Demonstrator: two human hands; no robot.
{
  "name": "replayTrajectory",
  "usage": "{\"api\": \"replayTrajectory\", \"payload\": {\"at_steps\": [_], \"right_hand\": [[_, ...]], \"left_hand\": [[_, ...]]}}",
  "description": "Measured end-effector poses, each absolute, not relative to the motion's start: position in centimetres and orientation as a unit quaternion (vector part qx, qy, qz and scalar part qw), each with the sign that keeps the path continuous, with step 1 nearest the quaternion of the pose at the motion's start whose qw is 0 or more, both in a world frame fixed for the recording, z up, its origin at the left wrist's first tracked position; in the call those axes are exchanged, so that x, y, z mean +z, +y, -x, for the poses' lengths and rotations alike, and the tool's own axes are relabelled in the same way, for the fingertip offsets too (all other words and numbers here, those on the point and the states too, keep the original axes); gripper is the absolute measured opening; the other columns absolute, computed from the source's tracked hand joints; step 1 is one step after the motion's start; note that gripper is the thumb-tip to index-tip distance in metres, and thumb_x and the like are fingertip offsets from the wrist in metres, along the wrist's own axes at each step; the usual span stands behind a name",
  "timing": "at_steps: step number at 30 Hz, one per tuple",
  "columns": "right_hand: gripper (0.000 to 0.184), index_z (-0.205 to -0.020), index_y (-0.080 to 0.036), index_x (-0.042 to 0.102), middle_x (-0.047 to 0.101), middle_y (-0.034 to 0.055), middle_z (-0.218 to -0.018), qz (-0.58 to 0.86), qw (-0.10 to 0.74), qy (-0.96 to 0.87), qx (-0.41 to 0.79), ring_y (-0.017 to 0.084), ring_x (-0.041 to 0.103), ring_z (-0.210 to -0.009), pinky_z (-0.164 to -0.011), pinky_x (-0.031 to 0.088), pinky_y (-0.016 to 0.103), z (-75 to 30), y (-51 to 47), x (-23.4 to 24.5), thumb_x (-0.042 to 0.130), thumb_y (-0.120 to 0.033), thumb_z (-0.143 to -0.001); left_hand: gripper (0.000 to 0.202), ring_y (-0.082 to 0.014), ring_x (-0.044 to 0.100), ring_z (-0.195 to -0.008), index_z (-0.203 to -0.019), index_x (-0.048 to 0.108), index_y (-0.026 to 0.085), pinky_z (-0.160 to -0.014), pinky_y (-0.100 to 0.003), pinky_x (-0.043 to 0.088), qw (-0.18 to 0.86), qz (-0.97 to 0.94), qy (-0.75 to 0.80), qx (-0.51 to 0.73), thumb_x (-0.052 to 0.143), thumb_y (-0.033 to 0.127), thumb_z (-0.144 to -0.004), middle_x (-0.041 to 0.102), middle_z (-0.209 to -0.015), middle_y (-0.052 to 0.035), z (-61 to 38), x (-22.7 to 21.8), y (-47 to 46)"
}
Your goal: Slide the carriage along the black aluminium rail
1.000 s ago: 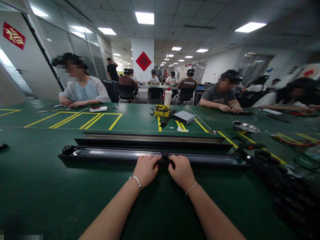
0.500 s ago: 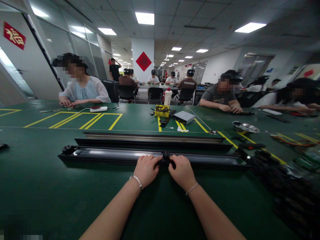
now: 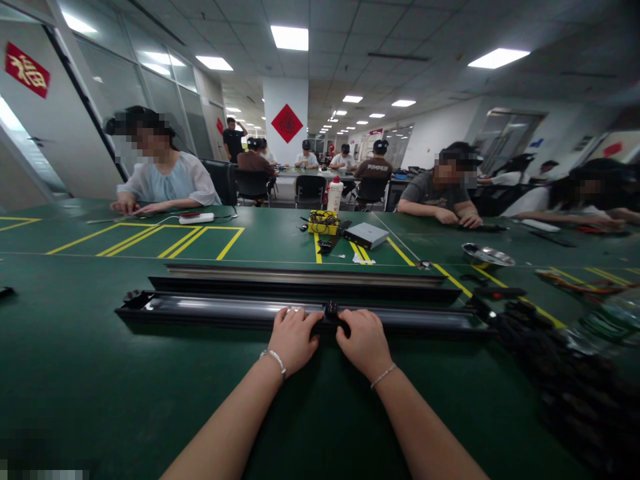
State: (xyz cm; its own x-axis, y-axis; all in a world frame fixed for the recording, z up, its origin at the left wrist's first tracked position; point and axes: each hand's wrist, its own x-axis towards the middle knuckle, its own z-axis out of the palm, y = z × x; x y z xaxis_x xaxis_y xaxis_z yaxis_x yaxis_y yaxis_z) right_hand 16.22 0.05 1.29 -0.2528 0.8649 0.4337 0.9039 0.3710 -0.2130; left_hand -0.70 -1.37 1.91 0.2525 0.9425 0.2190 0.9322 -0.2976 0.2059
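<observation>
A long black channel-shaped rail with a shiny inner face lies crosswise on the green table. A small black fitting sits on it near the middle. My left hand is closed over the rail's near edge, its fingertips just left of the fitting. On the other side my right hand is curled over the same edge, thumb and forefinger beside the fitting. Whether the fingertips press on the fitting itself is hard to tell. Behind lies a second long black rail, which neither hand touches.
On the right are a heap of black parts, a clear plastic bottle and a metal bowl. Farther back stand a grey box and a yellow bin of cables. Several people sit around the tables.
Both hands hold nearly the same place beside the fitting on the rail. The view has shifted very slightly; nothing has been taken up or let go.
</observation>
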Motion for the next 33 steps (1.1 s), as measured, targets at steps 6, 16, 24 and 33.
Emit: {"api": "replayTrajectory", "payload": {"at_steps": [6, 16, 24, 33], "right_hand": [[0.021, -0.091, -0.022, 0.057, 0.063, 0.0022, -0.087, 0.551, 0.235, -0.801, 0.009, 0.017, 0.052, -0.084, -0.079, 0.032, 0.029, -16.9, 0.3, 1.1, 0.049, -0.02, -0.072], [0.032, -0.102, -0.021, 0.057, 0.062, 0.0032, -0.097, 0.502, 0.242, -0.83, 0.024, 0.016, 0.052, -0.091, -0.088, 0.031, 0.031, -18.0, 0.2, 1.0, 0.047, -0.017, -0.072], [0.042, -0.115, -0.025, 0.05, 0.059, 0.0034, -0.101, 0.491, 0.216, -0.844, -0.013, 0.016, 0.049, -0.095, -0.09, 0.029, 0.033, -19.2, -0.4, 1.0, 0.045, -0.017, -0.074], [0.037, -0.11, -0.026, 0.053, 0.061, 0.0019, -0.097, 0.503, 0.212, -0.838, 0.001, 0.016, 0.05, -0.089, -0.081, 0.031, 0.03, -18.9, -0.1, 1.3, 0.046, -0.019, -0.075]], "left_hand": [[0.034, -0.0224, 0.047, -0.098, -0.106, 0.047, 0.025, -0.099, -0.05, 0.013, -0.013, -0.783, 0.603, 0.153, 0.05, 0.031, -0.072, 0.053, -0.099, -0.0047, -0.8, 1.4, -1.3], [0.029, -0.0188, 0.047, -0.099, -0.104, 0.046, 0.021, -0.09, -0.035, 0.03, 0.026, -0.82, 0.548, 0.162, 0.046, 0.024, -0.075, 0.055, -0.101, -0.0056, -0.5, 1.5, -1.1], [0.029, -0.0179, 0.049, -0.099, -0.104, 0.048, 0.022, -0.089, -0.034, 0.031, 0.05, -0.814, 0.552, 0.171, 0.046, 0.022, -0.075, 0.057, -0.102, -0.0039, -0.3, 1.9, -0.9], [0.025, -0.0172, 0.051, -0.096, -0.1, 0.05, 0.023, -0.087, -0.033, 0.034, 0.056, -0.811, 0.557, 0.171, 0.045, 0.022, -0.076, 0.059, -0.098, -0.0031, -0.4, 2.1, -0.9]]}}
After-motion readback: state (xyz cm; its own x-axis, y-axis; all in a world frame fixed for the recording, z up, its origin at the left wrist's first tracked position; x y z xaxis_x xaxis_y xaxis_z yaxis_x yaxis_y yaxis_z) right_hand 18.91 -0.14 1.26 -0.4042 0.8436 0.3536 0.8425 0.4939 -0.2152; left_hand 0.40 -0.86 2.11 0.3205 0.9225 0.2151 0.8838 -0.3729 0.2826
